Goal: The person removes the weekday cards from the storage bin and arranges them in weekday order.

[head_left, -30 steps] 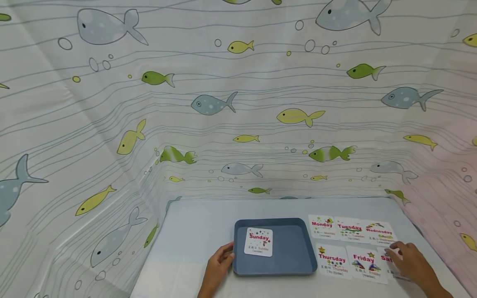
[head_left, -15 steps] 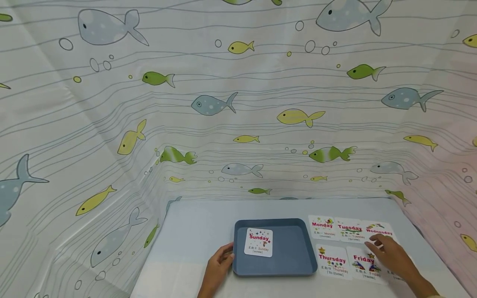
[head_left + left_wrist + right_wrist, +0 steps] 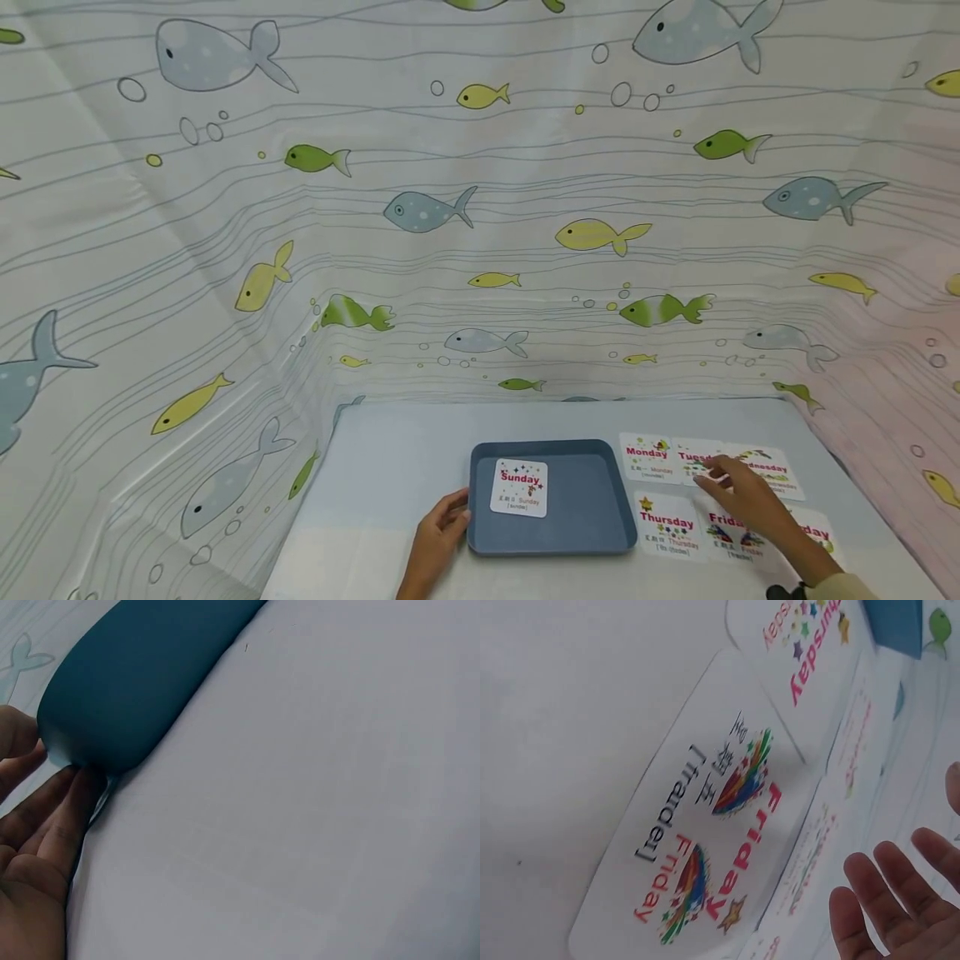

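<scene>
My left hand (image 3: 438, 537) touches the left side of a blue-grey tray (image 3: 588, 508); in the left wrist view its fairly straight fingers meet the tray's outer wall. Inside the tray, at its left, lies a Sunday card (image 3: 519, 489). Over the cards on the right hovers my right hand (image 3: 746, 500), fingers loosely bent and holding nothing. It covers part of the Tuesday card (image 3: 690, 468) and the Friday card (image 3: 722, 542). The right wrist view shows the Friday card flat, with the right fingertips apart from it.
A Monday card (image 3: 647, 457) and a Wednesday card (image 3: 780, 479) flank Tuesday in the back row. In front are a Thursday card (image 3: 667, 525) and a card ending in "day" (image 3: 817, 529), partly behind my forearm. Fish-patterned sheeting (image 3: 517, 250) encloses the white table (image 3: 390, 450).
My right hand has moved left, from the card at the front right, across Wednesday, to above Tuesday and Friday. The left hand, the tray and the cards stay where they were.
</scene>
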`<action>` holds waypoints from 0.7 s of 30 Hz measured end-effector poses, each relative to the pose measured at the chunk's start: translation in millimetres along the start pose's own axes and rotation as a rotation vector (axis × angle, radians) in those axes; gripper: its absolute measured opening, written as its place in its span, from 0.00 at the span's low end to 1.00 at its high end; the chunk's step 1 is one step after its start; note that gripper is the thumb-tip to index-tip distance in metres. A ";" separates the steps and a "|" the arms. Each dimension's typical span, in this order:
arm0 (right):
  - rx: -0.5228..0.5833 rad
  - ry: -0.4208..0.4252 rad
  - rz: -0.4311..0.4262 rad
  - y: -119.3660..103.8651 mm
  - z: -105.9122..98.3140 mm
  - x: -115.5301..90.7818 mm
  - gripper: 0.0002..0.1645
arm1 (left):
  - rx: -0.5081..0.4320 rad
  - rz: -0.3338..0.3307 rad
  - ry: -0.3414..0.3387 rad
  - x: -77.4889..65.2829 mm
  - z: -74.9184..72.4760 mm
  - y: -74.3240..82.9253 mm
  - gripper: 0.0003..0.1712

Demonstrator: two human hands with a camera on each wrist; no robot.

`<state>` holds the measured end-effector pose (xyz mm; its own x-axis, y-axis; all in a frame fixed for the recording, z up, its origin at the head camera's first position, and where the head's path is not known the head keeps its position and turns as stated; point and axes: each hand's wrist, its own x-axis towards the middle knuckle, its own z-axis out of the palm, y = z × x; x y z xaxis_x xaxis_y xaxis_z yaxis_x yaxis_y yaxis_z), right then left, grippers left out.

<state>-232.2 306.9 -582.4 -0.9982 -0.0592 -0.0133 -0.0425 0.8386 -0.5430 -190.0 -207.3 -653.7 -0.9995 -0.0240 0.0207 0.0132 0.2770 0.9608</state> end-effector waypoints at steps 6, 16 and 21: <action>0.046 0.010 -0.077 -19.5 9.5 6.3 0.32 | 0.008 -0.011 0.008 -1.2 0.3 1.8 0.22; 0.104 -0.019 -0.110 -52.0 17.0 14.0 0.35 | -0.005 -0.046 -0.001 -0.3 1.3 2.2 0.22; 0.134 -0.016 -0.158 -63.6 21.3 20.0 0.34 | -0.007 -0.044 0.001 0.2 1.0 1.3 0.22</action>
<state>-248.6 240.8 -566.0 -0.9786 -0.1940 0.0685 -0.1917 0.7390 -0.6459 -190.2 -206.0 -652.7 -0.9991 -0.0373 -0.0214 -0.0307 0.2689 0.9627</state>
